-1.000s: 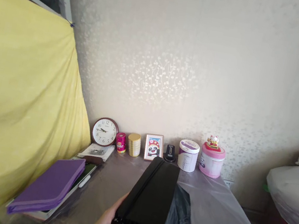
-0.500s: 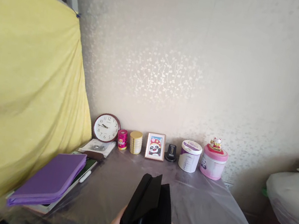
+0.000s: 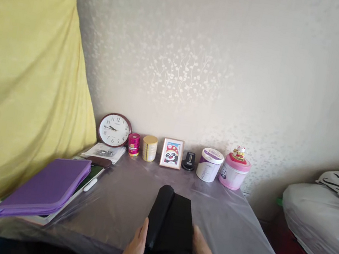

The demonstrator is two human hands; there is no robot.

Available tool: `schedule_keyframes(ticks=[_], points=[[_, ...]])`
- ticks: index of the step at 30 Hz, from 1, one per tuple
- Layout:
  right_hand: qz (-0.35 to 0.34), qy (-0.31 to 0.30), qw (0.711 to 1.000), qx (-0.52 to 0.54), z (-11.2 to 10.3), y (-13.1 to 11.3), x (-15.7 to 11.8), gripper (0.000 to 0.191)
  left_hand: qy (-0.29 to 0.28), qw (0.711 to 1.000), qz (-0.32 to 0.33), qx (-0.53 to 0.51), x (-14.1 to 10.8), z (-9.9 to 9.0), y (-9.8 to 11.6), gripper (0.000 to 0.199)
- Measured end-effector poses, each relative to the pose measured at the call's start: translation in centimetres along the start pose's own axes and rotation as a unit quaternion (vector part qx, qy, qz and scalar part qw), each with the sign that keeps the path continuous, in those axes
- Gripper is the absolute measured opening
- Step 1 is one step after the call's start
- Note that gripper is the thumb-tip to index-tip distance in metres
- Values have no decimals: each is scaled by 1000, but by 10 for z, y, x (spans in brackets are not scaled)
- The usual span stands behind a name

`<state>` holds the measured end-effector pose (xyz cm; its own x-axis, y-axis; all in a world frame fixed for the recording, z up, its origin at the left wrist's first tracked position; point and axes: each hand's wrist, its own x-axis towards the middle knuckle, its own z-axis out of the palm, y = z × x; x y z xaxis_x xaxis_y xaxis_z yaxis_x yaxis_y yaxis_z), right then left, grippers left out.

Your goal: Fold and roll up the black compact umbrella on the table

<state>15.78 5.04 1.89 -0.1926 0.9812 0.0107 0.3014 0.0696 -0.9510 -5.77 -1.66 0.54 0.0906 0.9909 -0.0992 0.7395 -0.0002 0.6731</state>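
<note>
A black folding case [image 3: 176, 220], with a thick rounded roll along its left side and a flat panel on its right, is held at the front of the table. My left hand [image 3: 136, 250] grips its lower left edge, thumb on the near side and fingers along the roll. On the opposite edge, my right hand [image 3: 201, 246] holds the case, its fingertips partly hidden behind the panel. Dark, slightly shiny material hangs below the case between my wrists; whether it belongs to the case I cannot tell.
A purple zip folder [image 3: 44, 186] lies on books at the left. Along the wall stand a clock [image 3: 114, 130], a pink can [image 3: 134, 145], a yellow-lidded tub [image 3: 149, 149], a panda picture frame [image 3: 171, 153], a white tub [image 3: 210, 165] and a pink tub [image 3: 234, 173].
The case's raised flaps have come down, and it now looks flatter, with a roll at the left. My right hand has moved from underneath to its right edge. The view has tilted down.
</note>
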Motion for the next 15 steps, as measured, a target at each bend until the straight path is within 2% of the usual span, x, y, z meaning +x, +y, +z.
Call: schedule_keyframes(ticks=[2, 4, 10, 15], points=[[-1, 84, 993, -87, -14, -7, 3, 43, -2, 1000, -5, 12, -3, -1, 5, 90], [14, 127, 980, -150, -20, -16, 4, 43, -7, 999, -14, 31, -5, -2, 9, 90], [5, 133, 964, -229, -9, -32, 3, 44, -24, 997, -38, 69, -9, -6, 21, 89], [37, 138, 962, -232, -6, -26, 15, 29, -22, 995, -41, 86, -10, -7, 26, 88]])
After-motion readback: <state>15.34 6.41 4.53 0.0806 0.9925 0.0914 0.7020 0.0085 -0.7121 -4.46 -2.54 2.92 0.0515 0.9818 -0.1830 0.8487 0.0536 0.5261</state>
